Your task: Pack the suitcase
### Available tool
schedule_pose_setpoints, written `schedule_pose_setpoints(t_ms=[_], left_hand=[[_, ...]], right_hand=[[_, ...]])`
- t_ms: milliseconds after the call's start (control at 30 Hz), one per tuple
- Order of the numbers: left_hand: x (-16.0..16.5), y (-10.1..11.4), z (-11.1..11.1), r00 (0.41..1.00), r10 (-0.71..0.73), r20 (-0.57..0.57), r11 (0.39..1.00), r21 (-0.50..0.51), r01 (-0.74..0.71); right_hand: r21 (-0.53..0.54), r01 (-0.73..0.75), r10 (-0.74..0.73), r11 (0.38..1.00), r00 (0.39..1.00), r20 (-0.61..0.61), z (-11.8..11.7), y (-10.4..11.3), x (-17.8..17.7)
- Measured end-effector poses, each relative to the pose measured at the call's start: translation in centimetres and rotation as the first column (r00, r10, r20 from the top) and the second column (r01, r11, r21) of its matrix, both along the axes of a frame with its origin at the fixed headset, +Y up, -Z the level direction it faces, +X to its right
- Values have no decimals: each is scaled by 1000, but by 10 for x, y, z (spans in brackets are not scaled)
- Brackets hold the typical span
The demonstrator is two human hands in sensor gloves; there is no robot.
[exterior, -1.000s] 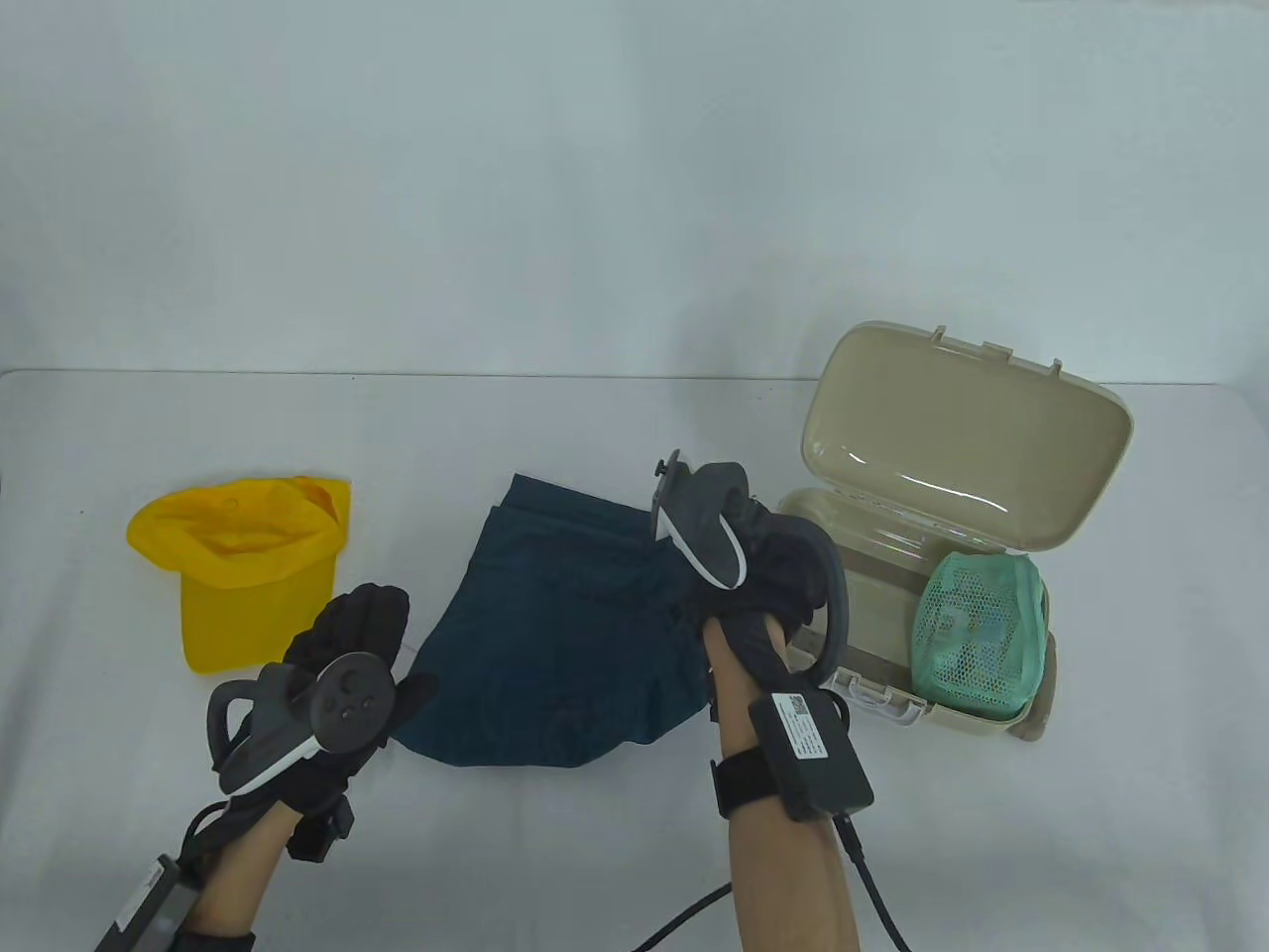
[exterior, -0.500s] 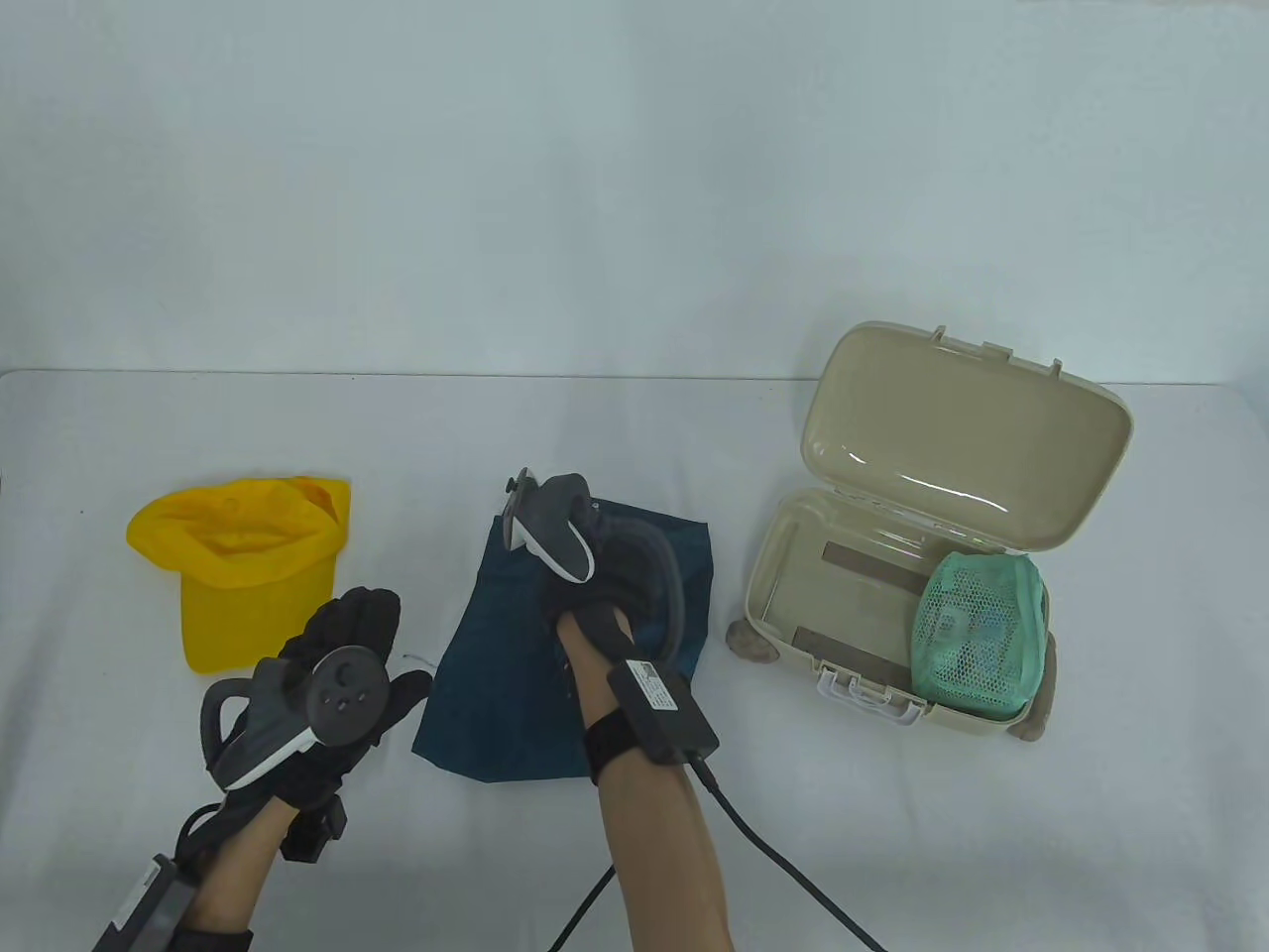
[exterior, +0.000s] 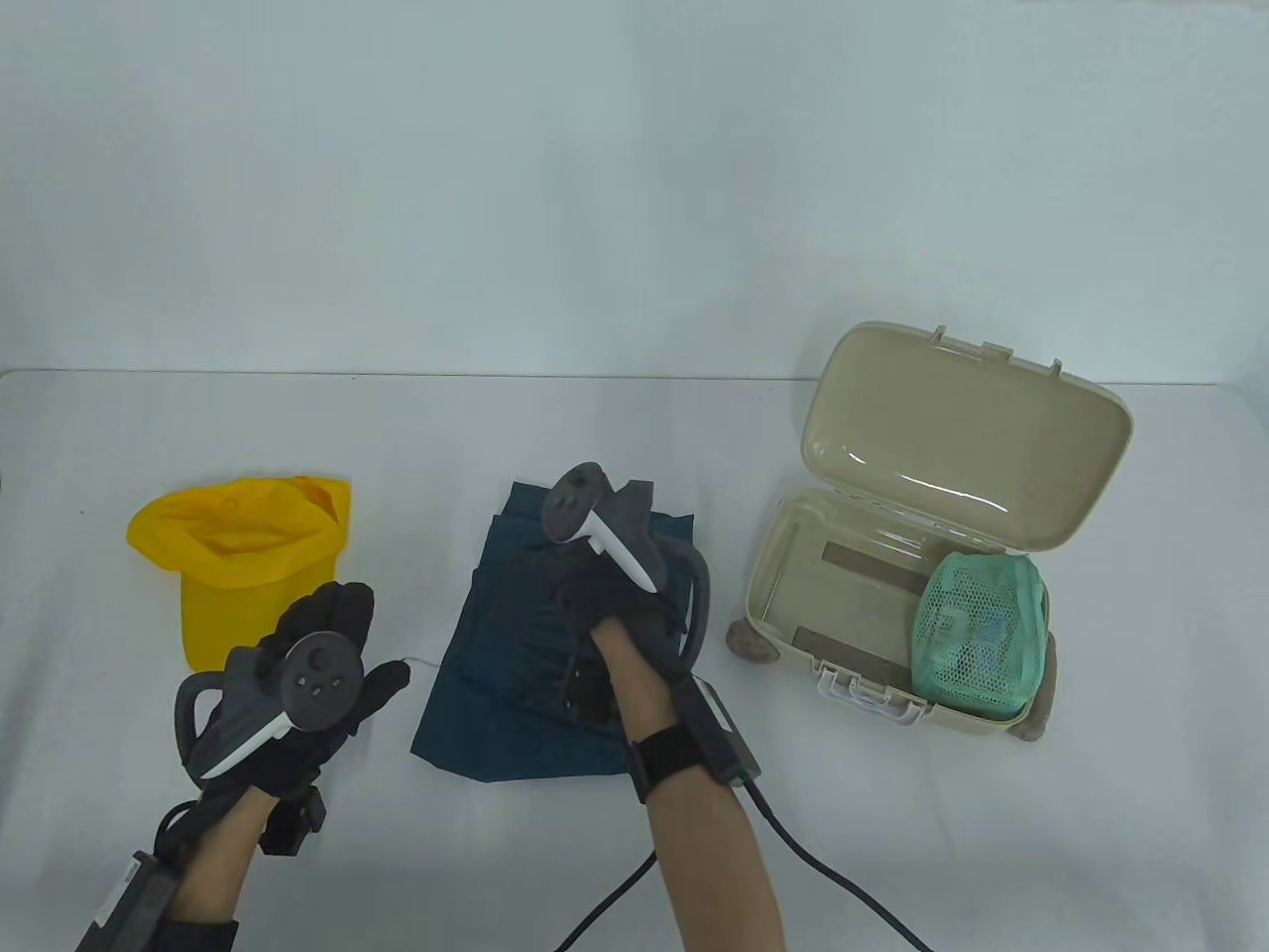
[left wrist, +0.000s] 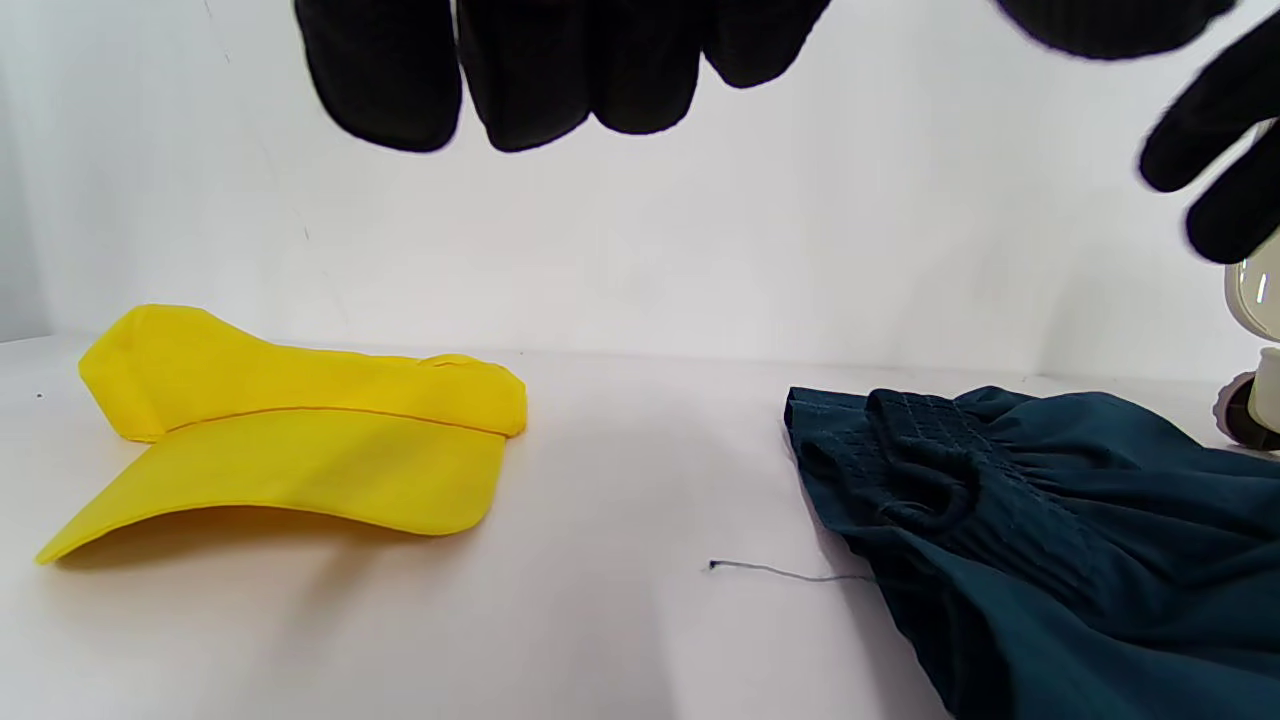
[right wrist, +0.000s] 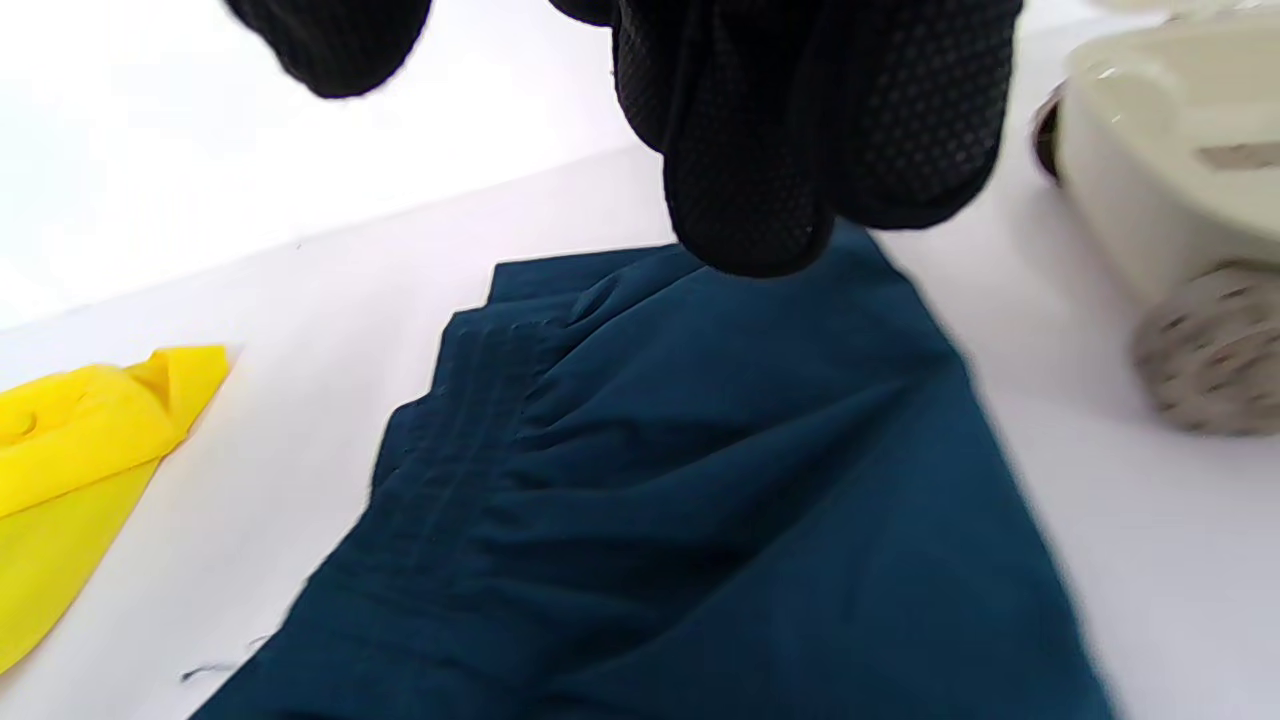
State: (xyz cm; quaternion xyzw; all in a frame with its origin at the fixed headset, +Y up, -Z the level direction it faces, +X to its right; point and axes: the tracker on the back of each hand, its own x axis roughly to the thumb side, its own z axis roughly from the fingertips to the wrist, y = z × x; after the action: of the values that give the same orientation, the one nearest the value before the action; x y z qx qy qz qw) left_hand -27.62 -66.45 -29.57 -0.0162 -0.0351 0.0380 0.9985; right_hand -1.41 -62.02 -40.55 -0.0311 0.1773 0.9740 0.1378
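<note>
Table view: dark teal folded fabric garment w/ gathered elastic waistband [exterior: 535,645] lies flat on white table [exterior: 634,426], roughly centre; used as ref. landmark below.

R hand [exterior: 620,585], black glove w/ grey tracker, is over the garment's upper-right portion. Contact w/ fabric cannot be confirmed. Right wrist view: R fingertips [right wrist: 760,140] hang bunched together just above the cloth [right wrist: 680,500]; nothing seen between them.

L hand [exterior: 317,674], black glove w/ tracker, sits left of the garment, near its lower-left edge, not touching it. Left wrist view: L fingers [left wrist: 520,60] hang side by side, thumb apart to the right, holding nothing; clear of table.

Yellow fabric visor cap [exterior: 243,565] lies well left of the garment, beyond the L hand; brim faces the near table edge.

Beige hard-plastic mini suitcase [exterior: 843,575] stands right of the garment, apart from it, lid [exterior: 967,436] tilted open toward the rear. Green mesh pouch [exterior: 981,635] occupies the case's right end; the left part of the tray shows bare bottom. Grey wheel [exterior: 749,643] at the case corner nearest the garment.

Thin loose thread [left wrist: 780,572] lies on the table, at the garment's left edge.
</note>
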Motion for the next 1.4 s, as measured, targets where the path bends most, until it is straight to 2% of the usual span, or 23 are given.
schedule_pose_setpoints(t_ms=[167, 267, 367, 500, 600, 733, 867, 933, 967, 1067, 1233, 1333, 1400], left_hand=[[16, 2, -12, 991, 128, 37, 988, -96, -124], [31, 4, -28, 992, 111, 54, 984, -148, -102], [43, 2, -48, 996, 88, 25, 981, -177, -82], [57, -17, -80, 984, 153, -90, 955, -244, -171], [66, -40, -100, 979, 113, -171, 939, -304, -161], [74, -66, -115, 962, 86, -259, 903, -388, -185], [77, -84, -123, 955, 4, -296, 882, -450, -143], [76, -93, -126, 947, 54, -316, 849, -485, -210], [77, -94, -126, 942, 74, -328, 849, -474, -232], [85, -94, -128, 952, 22, -305, 868, -467, -169], [106, -91, -123, 952, -9, -306, 913, -391, -117], [106, -84, -119, 936, 12, -353, 925, -351, -144], [97, -82, -114, 893, 150, -424, 867, -379, -325]], right_hand=[[25, -33, 31, 999, 998, 54, 5, 5, 42], [21, -13, 11, 1000, 996, 87, 6, -5, 66], [1, -3, 3, 1000, 994, 107, 6, -20, 77], [-62, 0, 7, 998, 993, 120, 4, -47, 84], [-89, 3, 7, 996, 993, 119, 4, -68, 82], [-140, -39, 58, 989, 989, 133, 1, -93, 81], [-198, -32, 62, 980, 987, 149, -4, -111, 82], [-179, -51, 80, 982, 984, 161, -7, -115, 81], [-171, -56, 84, 984, 983, 160, -9, -117, 81], [-173, -7, 42, 985, 979, 201, -12, -123, 80], [-196, 150, -89, 969, 952, 291, -10, -138, 79], [-213, 363, -260, 907, 882, 394, -4, -147, 87], [-236, 443, -322, 865, 851, 415, 0, -149, 94]])
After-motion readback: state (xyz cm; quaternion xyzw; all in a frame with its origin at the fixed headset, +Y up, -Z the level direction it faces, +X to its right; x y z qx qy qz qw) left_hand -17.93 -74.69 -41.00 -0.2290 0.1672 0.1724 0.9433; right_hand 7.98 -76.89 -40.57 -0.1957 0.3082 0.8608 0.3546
